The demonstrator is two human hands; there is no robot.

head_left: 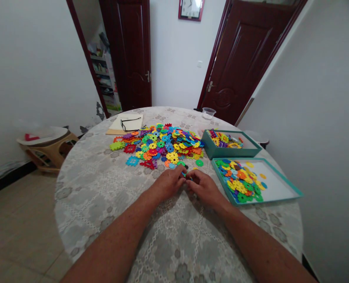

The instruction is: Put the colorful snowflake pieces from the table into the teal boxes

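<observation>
glasses on notebook | clear bowl | clock | stool, maybe wooden

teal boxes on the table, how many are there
2. A deeper teal box stands right of the loose pile of pieces; a shallow teal tray lies nearer, just right of the right hand. Both hold coloured pieces. None seems hidden.

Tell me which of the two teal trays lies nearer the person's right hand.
The shallow front tray, with pieces heaped at its left end, lies just right of the right hand. The deeper teal box sits behind it, farther off.
</observation>
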